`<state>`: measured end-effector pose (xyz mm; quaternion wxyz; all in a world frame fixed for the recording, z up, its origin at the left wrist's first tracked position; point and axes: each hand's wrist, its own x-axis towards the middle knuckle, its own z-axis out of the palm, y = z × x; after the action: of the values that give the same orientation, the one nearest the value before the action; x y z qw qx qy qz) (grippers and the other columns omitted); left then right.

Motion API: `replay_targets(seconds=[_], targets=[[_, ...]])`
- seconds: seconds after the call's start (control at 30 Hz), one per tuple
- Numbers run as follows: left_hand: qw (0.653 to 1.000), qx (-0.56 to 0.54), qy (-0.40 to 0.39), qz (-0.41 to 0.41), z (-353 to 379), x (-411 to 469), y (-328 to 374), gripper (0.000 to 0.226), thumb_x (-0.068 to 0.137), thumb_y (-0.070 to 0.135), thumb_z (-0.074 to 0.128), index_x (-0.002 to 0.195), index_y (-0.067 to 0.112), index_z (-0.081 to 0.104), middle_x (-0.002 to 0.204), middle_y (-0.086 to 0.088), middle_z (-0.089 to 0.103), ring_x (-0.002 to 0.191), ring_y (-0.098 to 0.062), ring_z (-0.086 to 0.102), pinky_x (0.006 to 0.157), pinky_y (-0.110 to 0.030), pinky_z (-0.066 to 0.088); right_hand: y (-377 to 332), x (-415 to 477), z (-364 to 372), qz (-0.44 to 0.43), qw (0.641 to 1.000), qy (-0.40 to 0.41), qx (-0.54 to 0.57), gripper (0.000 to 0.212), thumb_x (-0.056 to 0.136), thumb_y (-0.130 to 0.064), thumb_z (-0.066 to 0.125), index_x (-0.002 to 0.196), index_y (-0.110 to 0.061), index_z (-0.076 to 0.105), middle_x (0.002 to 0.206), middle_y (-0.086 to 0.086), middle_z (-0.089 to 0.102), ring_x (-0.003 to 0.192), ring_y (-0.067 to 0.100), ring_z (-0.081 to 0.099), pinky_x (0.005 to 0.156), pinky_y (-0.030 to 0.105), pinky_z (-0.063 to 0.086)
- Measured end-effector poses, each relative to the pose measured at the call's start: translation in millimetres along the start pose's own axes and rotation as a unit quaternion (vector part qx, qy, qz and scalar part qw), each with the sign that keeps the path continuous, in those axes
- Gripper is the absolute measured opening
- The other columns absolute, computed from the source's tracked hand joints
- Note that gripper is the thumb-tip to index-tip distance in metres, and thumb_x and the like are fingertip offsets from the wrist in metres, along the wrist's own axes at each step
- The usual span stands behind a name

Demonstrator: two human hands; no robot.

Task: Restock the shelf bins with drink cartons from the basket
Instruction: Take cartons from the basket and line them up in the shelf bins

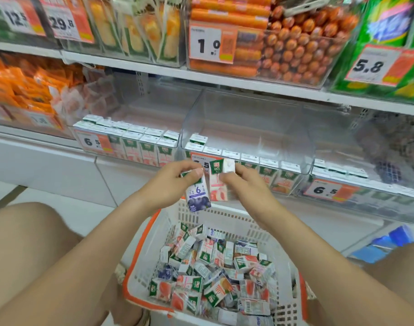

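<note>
Head view: the person crouches before the lower shelf, with the basket (236, 222) on the floor between the knees and a loose heap of cartons (213, 274) inside it. Left hand (175, 182) is curled round the top of a blueberry carton (199, 196). Right hand (250, 187) pinches a pink carton (217, 184) near its top. Both cartons are upright with the long axis vertical, side by side and touching or nearly so, above the basket's far wall. They sit just in front of and below the lip of the middle bin (248, 118), whose front row shows orange-fronted cartons. The left bin (154, 109) shows pinkish fronts, so the pink carton probably belongs up and to the left, across the left hand's side. The right bin (365, 161) is too blurred to read its flavour. Both bins have room behind their front rows.
</note>
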<state>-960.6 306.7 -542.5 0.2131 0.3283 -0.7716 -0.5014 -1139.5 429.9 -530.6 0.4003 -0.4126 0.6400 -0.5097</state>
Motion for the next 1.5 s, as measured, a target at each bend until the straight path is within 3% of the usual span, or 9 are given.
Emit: replay_targets(seconds=[0.1, 0.27, 0.57, 0.73, 0.93, 1.13, 1.27, 1.4, 1.5], targets=[[0.999, -0.050, 0.000, -0.013, -8.3, -0.1, 6.2, 0.022, 0.108, 0.033, 0.058, 0.120, 0.023, 0.073, 0.113, -0.002, 0.077, 0.106, -0.027, 0.073, 0.095, -0.043, 0.057, -7.5, 2.5, 7.5, 0.011, 0.997, 0.024, 0.068, 0.020, 0.102, -0.009, 0.053, 0.114, -0.007, 0.068, 0.103, 0.018, 0.077, 0.083, 0.023, 0.071, 0.072, 0.036, 0.056], [0.998, 0.007, 0.060, 0.009, -38.3, 0.1, 8.2, 0.013, 0.103, 0.028, 0.067, 0.110, 0.023, 0.076, 0.101, 0.011, 0.077, 0.095, -0.008, 0.071, 0.096, -0.044, 0.058, -21.1, 9.3, 22.5, -0.027, 0.997, 0.047, 0.059, 0.013, 0.102, -0.019, 0.066, 0.111, -0.014, 0.073, 0.100, 0.006, 0.080, 0.093, 0.029, 0.076, 0.085, 0.050, 0.061], [0.969, 0.173, 0.176, -0.019, -153.5, 25.5, 16.3, 0.024, 0.105, 0.042, 0.058, 0.102, 0.025, 0.074, 0.102, 0.008, 0.074, 0.098, -0.016, 0.067, 0.084, -0.036, 0.051, -83.8, 79.9, 105.0, -0.268, 0.955, 0.073, -0.107, 0.026, 0.094, -0.023, 0.073, 0.119, -0.029, 0.068, 0.103, -0.012, 0.074, 0.092, 0.014, 0.068, 0.081, 0.036, 0.058], [0.952, 0.130, 0.263, -0.090, -191.5, 34.2, -10.8, 0.038, 0.108, 0.034, 0.053, 0.096, 0.002, 0.070, 0.087, -0.014, 0.068, 0.082, -0.035, 0.060, 0.069, -0.036, 0.043, -109.1, 160.5, 166.0, -0.323, 0.931, 0.092, -0.146, 0.032, 0.088, -0.025, 0.076, 0.120, -0.031, 0.071, 0.104, -0.013, 0.075, 0.093, 0.010, 0.069, 0.089, 0.033, 0.055], [0.946, 0.128, 0.267, -0.131, -219.5, 36.5, -39.3, 0.044, 0.109, 0.030, 0.052, 0.099, -0.010, 0.067, 0.082, -0.018, 0.060, 0.069, -0.027, 0.049, 0.058, -0.032, 0.035, -104.0, 269.9, 232.7, -0.255, 0.934, 0.099, -0.229, 0.019, 0.087, -0.022, 0.066, 0.106, -0.024, 0.071, 0.087, -0.008, 0.071, 0.094, 0.027, 0.064, 0.078, -0.002, 0.027], [0.955, 0.077, 0.243, -0.155, -234.8, 43.2, -51.2, 0.042, 0.108, 0.033, 0.054, 0.085, -0.001, 0.064, 0.065, -0.005, 0.053, 0.057, -0.019, 0.045, 0.050, -0.029, 0.031, -96.8, 321.7, 278.8, -0.167, 0.950, 0.026, -0.263, 0.005, 0.083, -0.021, 0.077, 0.085, -0.016, 0.078, 0.083, 0.001, 0.073, 0.085, 0.020, 0.066, 0.065, 0.029, 0.042], [0.955, 0.083, 0.230, -0.170, -235.8, 47.7, -51.9, 0.040, 0.107, 0.037, 0.055, 0.079, 0.009, 0.062, 0.062, -0.001, 0.051, 0.056, -0.017, 0.044, 0.050, -0.030, 0.028, -90.9, 335.4, 293.0, -0.108, 0.923, -0.114, -0.352, 0.015, 0.086, -0.014, 0.065, 0.072, -0.010, 0.062, 0.070, 0.006, 0.056, 0.066, 0.023, 0.047, 0.055, 0.032, 0.037], [0.955, 0.077, 0.221, -0.183, -231.4, 46.6, -49.1, 0.044, 0.106, 0.041, 0.058, 0.082, 0.004, 0.065, 0.063, -0.003, 0.049, 0.059, -0.021, 0.041, 0.052, -0.030, 0.027, -98.3, 329.2, 276.8, -0.098, 0.897, -0.189, -0.388, 0.015, 0.091, -0.008, 0.052, 0.086, -0.006, 0.065, 0.084, 0.009, 0.062, 0.078, 0.025, 0.054, 0.073, 0.036, 0.045], [0.961, 0.050, 0.213, -0.167, -226.4, 44.5, -42.7, 0.037, 0.103, 0.044, 0.062, 0.103, 0.009, 0.074, 0.079, -0.012, 0.066, 0.069, -0.027, 0.054, 0.061, -0.032, 0.041, -109.2, 309.5, 254.1, -0.138, 0.895, -0.172, -0.388, 0.032, 0.102, -0.014, 0.048, 0.123, -0.004, 0.071, 0.130, 0.011, 0.069, 0.121, 0.028, 0.062, 0.106, 0.038, 0.046]])
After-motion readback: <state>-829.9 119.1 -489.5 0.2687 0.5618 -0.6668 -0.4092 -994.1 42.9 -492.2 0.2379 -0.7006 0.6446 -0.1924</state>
